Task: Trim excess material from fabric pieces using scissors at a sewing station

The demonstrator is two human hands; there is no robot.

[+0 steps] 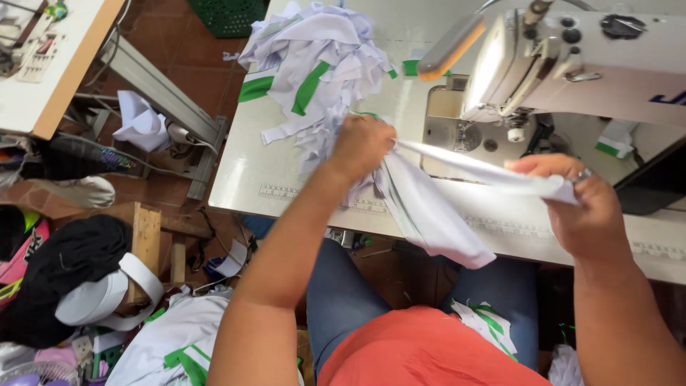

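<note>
L hand (363,146): clenched on the white cloth piece (436,214), gripping its left end just at the near edge of the scrap heap; forearm comes up from near-left.
R hand (582,207): fingers curled round the right end of the same piece, thumb on top; ring on one finger.
Cloth piece: white w/ thin green line, pulled taut betw. both hands over the near part of the table, in front of the machine; a loose fold hangs down past the table's near edge, above the lap.
Scrap heap (314,64): white + green fabric pieces piled far-left on the table, touching L hand.
Table (243,179): pale top w/ printed ruler strip along near edge.
Sewing machine (572,64): white, far-right; needle area just beyond the taut cloth; lamp arm above.
Lap: blue trousers (336,300), red-orange top (421,350); white/green piece (489,322) lying on right thigh.
Floor left: red tiles, wooden stool (146,239), black bundle (64,271) w/ white collar strips, more white/green cloth (171,343) near-left.
Far-left: 2nd table (50,86) w/ wood edge; green crate (229,18) far centre.
</note>
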